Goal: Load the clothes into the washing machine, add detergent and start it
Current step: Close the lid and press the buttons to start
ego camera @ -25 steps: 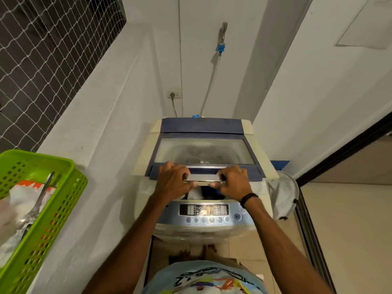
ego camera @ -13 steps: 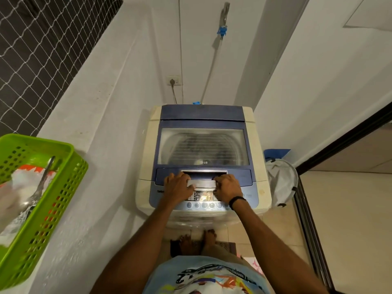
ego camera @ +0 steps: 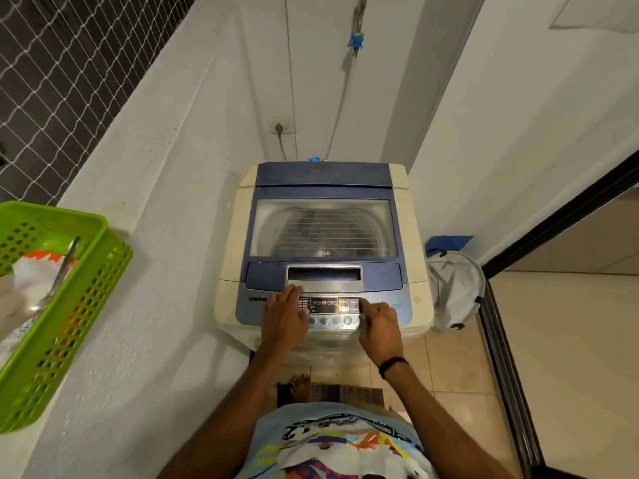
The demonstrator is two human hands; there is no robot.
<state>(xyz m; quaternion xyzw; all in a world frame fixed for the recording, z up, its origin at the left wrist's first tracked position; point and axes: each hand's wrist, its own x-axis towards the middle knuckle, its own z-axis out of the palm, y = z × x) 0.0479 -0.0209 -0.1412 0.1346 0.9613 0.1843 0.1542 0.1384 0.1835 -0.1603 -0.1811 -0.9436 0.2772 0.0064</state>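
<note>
- A top-loading washing machine (ego camera: 325, 243) stands in a narrow corner, white walls close behind it and on both sides.
- Its blue lid (ego camera: 323, 229) lies flat and shut. Dim, dark shapes show in the drum through the cloudy window.
- The left hand (ego camera: 285, 316) lies flat on the left end of the control panel (ego camera: 328, 305), fingers straight and together, tips near the lid's grey handle (ego camera: 324, 279).
- The right hand (ego camera: 378, 326), a black band at its wrist, sits at the panel's right end with fingers bent under. It grips nothing.
- On a white ledge to the left, well apart from the machine, sits a green perforated basket (ego camera: 69, 305). It holds a white packet (ego camera: 31, 274) and a metal spoon (ego camera: 58, 274).
- A white mesh hamper (ego camera: 456, 288) stands against the machine's right side, with a dark sliding-door track (ego camera: 505, 357) just beyond it.
- Open tiled floor (ego camera: 570, 357) lies to the right. A patterned mat (ego camera: 342, 392) lies before the machine.
- A wall socket (ego camera: 281, 126) with a plugged-in cable sits above the machine, and a hose (ego camera: 340, 108) runs up the wall beside it.
- "LG" is printed on the lid. Small print beside the left hand begins "Turbo". The panel's labels are too small to read.
</note>
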